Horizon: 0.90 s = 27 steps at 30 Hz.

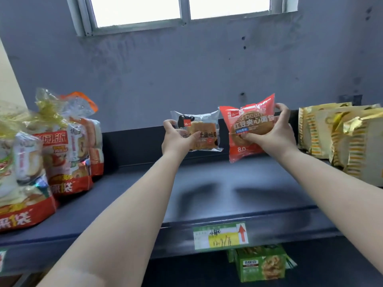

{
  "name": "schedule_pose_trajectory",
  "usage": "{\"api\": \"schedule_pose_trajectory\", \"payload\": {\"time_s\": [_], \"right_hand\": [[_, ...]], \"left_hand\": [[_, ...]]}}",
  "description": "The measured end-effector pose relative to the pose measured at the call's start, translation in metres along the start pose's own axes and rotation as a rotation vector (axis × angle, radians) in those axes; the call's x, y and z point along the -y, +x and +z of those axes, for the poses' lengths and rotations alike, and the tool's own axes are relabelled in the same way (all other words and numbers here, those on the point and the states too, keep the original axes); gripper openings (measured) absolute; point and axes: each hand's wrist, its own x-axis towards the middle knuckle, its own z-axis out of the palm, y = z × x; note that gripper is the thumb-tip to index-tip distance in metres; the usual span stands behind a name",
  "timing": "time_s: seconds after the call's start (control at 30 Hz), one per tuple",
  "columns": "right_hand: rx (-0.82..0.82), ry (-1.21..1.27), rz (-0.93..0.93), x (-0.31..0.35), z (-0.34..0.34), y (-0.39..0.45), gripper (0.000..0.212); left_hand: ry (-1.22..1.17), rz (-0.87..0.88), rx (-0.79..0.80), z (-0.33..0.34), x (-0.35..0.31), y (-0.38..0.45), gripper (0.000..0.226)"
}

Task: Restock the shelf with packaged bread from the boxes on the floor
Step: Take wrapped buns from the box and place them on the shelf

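My left hand (176, 137) grips a clear-wrapped square toast pack (204, 129) by its left edge, upright near the back of the dark shelf (207, 183). My right hand (275, 131) grips a red bag of red bean bread (246, 121), thumb across its front and fingers over its upper right corner. Both packs stand side by side near the back of the shelf; I cannot tell whether they touch the shelf.
Large red and clear bread bags (68, 146) crowd the shelf's left end. Gold-wrapped packs (342, 137) stand at the right end. A green and yellow price label (220, 235) sits on the shelf's front edge, with green boxes (261, 264) on the level below. A grey wall and a window rise behind.
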Motion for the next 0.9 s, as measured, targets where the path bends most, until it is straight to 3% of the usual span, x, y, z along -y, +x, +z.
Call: {"api": "schedule_pose_trajectory", "payload": {"time_s": [0.2,0.63,0.9], "right_hand": [[-0.021,-0.078,0.126,-0.027,0.008,0.039,0.099],[0.171,-0.126,0.201,-0.078,0.050,0.068,0.106],[0.223,-0.217,0.218,-0.078,0.055,0.074,0.103]], "left_hand": [[-0.067,-0.143,0.185,0.043,0.009,0.031,0.060],[0.093,-0.305,0.147,0.062,0.040,0.047,0.064],[0.102,-0.301,0.143,0.073,0.037,0.049,0.057]]}}
